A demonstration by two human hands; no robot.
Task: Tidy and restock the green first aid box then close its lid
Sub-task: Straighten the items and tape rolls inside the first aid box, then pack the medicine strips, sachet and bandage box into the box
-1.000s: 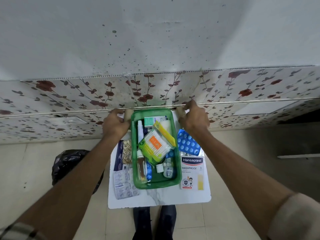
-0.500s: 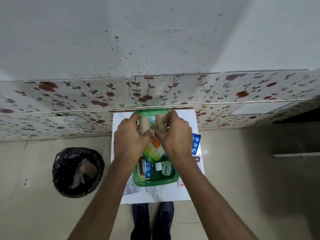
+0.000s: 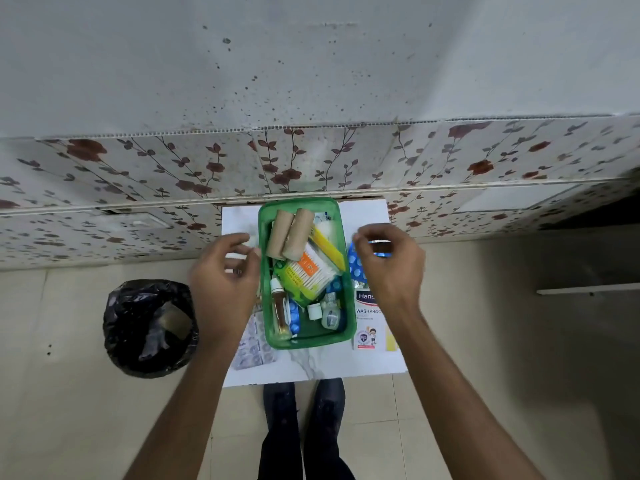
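The green first aid box (image 3: 349, 336) stands uncovered on a small white table (image 3: 311, 370). Two beige bandage rolls (image 3: 289, 233) lie side by side at its far end, on a cotton swab pack (image 3: 308, 273). A brown bottle (image 3: 278, 315) and small vials lie at the near end. My left hand (image 3: 225, 289) hovers left of the box with fingers apart and holds nothing. My right hand (image 3: 391, 268) hovers right of it, empty too, above a blue pill strip (image 3: 355, 266). No lid is visible.
A Hansaplast plaster box (image 3: 369, 323) lies right of the green box. Blister packs (image 3: 251, 353) lie left of it, partly under my left arm. A black-lined bin (image 3: 150, 327) stands on the floor at left. A floral-papered wall ledge borders the table's far edge.
Both hands carried the two bandage rolls from beside the box over it, laid them in its far end, let go and drew apart to the sides.
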